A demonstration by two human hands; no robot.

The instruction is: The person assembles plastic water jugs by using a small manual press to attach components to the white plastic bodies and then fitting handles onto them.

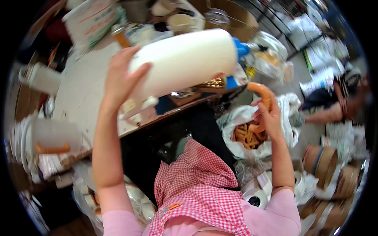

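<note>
My left hand (123,74) grips the left end of a large, smooth white cylinder (189,59), fingers and thumb spread around it. The cylinder lies nearly level above the table's front part, its right end tilted slightly up. My right hand (269,116) is closed on a curved orange handle (264,94), which hooks over to the left at its top. Just below and beside that hand stands an open white bag (228,124) with several similar orange handles (246,137) in it. A blue part (241,49) shows at the cylinder's right end; whether it is attached, I cannot tell.
The pale table (84,86) bears cups, a bottle (120,36) and a full white sack (88,23). At the left stands a whitish container (55,133) with an orange handle. Rolls (256,198) lie low at the right; another person's leg (327,114) shows beyond.
</note>
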